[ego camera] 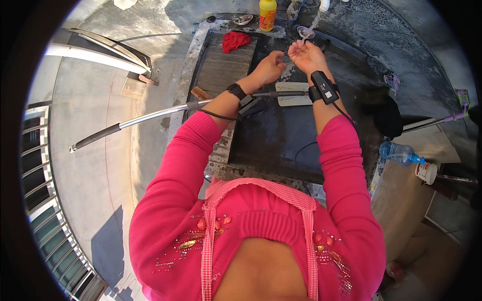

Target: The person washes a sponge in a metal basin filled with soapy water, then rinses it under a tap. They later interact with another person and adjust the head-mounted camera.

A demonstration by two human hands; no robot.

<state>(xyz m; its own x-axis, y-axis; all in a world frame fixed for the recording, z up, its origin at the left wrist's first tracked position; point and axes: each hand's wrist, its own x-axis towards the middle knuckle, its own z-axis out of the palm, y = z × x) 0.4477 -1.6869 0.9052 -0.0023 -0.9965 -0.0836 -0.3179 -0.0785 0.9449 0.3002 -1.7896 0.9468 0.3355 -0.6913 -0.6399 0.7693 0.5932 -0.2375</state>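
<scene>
Water runs from a white pipe [324, 5] at the top, past a shell-like dish [305, 32], onto the fingertips of my right hand [308, 56]. That hand is palm up with its fingers loosely curled and nothing in it. To its left, my left hand [269, 67] hovers above the dark stone sink [275, 143], fingers bent and apart, also holding nothing. Both wrists wear black strapped devices. A mop with a metal pole [158, 116] and a white two-part flat head [292, 87] lies across the sink under my forearms. A red cloth [235, 40] is bunched on the ribbed washboard [226, 64].
A yellow bottle [267, 15] and another shell dish [243, 19] stand on the back ledge. A dark cloth [388, 116] hangs at the right edge, near a blue pump bottle [400, 153] and a white tub [426, 173]. A wooden piece [200, 93] lies by the pole.
</scene>
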